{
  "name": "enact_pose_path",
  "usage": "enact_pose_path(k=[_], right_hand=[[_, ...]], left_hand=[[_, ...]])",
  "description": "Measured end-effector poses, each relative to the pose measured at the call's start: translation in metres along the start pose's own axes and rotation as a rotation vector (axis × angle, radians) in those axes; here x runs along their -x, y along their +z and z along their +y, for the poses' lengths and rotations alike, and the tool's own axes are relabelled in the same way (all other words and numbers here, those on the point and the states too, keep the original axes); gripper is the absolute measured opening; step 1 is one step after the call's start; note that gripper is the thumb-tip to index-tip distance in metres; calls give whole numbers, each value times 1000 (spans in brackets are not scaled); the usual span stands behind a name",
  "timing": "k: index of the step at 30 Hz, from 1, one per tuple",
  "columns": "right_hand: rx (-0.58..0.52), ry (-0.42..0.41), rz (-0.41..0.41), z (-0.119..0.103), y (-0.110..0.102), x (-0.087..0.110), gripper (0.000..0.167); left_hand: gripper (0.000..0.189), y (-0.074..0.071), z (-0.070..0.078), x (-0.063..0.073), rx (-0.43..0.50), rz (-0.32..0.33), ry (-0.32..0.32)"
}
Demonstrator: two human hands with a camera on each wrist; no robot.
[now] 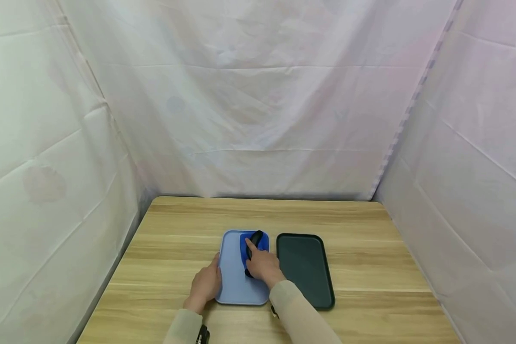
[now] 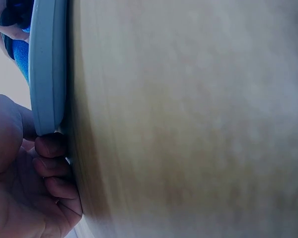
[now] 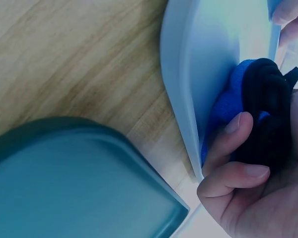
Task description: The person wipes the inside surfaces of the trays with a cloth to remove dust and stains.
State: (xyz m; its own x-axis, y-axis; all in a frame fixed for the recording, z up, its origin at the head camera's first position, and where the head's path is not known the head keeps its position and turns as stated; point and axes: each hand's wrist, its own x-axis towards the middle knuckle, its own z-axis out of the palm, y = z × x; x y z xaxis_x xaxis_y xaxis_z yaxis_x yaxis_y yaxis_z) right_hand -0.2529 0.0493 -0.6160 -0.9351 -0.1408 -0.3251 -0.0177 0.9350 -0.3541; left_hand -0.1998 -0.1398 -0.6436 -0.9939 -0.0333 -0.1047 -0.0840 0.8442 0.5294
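Observation:
A light blue tray (image 1: 230, 282) lies on the table, and my left hand (image 1: 206, 285) holds its left edge. In the left wrist view, curled fingers (image 2: 52, 166) meet the tray's rim (image 2: 48, 69) from outside. On the tray's right half lies a blue cloth-like piece (image 1: 243, 248) topped by a long black bundle (image 1: 256, 237), which looks like folded strap. My right hand (image 1: 264, 265) is over the bundle, one finger stretched across it. Seen from the right wrist, other fingers (image 3: 233, 144) curl around the black bundle (image 3: 268, 94) against the palm.
Just right of the light blue tray, a dark green tray (image 1: 305, 267) lies on the wooden table (image 1: 370, 267). My right sleeve (image 1: 301, 310) passes over its near left corner. White cloth walls (image 1: 258, 119) stand behind the table and along both sides.

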Motion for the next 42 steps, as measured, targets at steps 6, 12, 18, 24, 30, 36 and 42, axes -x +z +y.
enact_pose_path(k=[6, 12, 18, 24, 30, 36, 42], right_hand=[[3, -2, -1, 2, 2, 4, 66], [9, -15, -5, 3, 2, 11, 67], [39, -27, -10, 4, 3, 20, 67], [68, -29, -4, 3, 5, 33, 67], [78, -45, -3, 2, 7, 46, 68], [94, -65, 15, 2, 10, 57, 69], [92, -77, 5, 4, 13, 63, 70]], left_hand=[[51, 2, 0, -1, -4, -4, -12], [52, 2, -1, -1, -8, -1, -5], [52, 2, 0, -1, -20, 6, 0], [52, 3, 0, -2, -28, 2, -3], [53, 2, 1, 0, -23, 1, -4], [52, 0, 2, 2, -20, 12, -3], [52, 0, 3, 0, -28, 13, 4]])
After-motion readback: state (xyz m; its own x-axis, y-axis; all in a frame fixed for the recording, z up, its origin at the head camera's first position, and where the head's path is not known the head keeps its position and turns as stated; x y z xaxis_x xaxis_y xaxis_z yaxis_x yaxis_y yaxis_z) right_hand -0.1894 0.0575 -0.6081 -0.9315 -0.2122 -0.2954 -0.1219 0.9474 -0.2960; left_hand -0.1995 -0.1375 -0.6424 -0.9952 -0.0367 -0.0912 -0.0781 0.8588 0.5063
